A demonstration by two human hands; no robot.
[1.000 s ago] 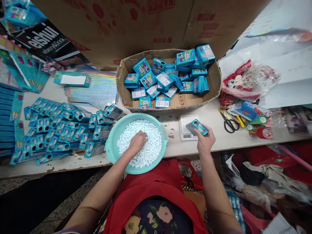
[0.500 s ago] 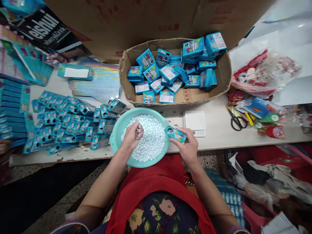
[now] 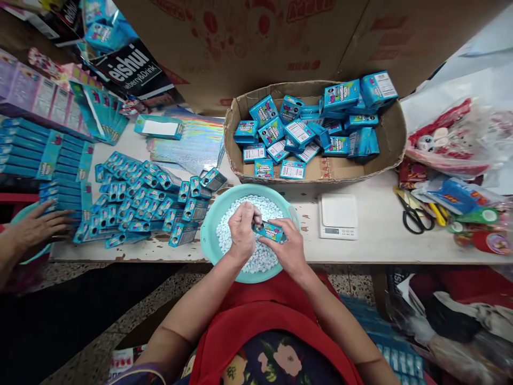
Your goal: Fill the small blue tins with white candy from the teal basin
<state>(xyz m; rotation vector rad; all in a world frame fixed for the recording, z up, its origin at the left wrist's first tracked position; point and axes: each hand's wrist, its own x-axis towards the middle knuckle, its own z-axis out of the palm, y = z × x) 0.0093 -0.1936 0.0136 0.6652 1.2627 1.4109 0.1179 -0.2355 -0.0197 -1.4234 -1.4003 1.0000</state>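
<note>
Over a turquoise bowl (image 3: pixel 209 235) of pale blue candies (image 3: pixel 262 263), my right hand (image 3: pixel 289 247) holds a small blue box (image 3: pixel 269 231) by its sides. My left hand (image 3: pixel 243 227) is closed at the box's left end, fingers curled toward its opening; what lies inside the fingers is hidden. Many similar blue boxes (image 3: pixel 138 200) stand and lie together left of the bowl, several with round openings facing up. Behind the bowl, a cut-down cardboard box (image 3: pixel 236 166) holds a loose heap of blue boxes (image 3: pixel 298 132).
A white scale (image 3: pixel 339 214) sits right of the bowl, with scissors (image 3: pixel 414 214) and candy bags (image 3: pixel 452 141) farther right. At the left edge, another person's hand (image 3: pixel 42 227) reaches over a second bowl (image 3: pixel 26 214). Holographic sheets (image 3: pixel 188 147) lie behind the box group.
My right hand has brought the blue box over the bowl, and my left hand has risen from the candies to meet it. The view has shifted left, and another person's hand has come into sight.
</note>
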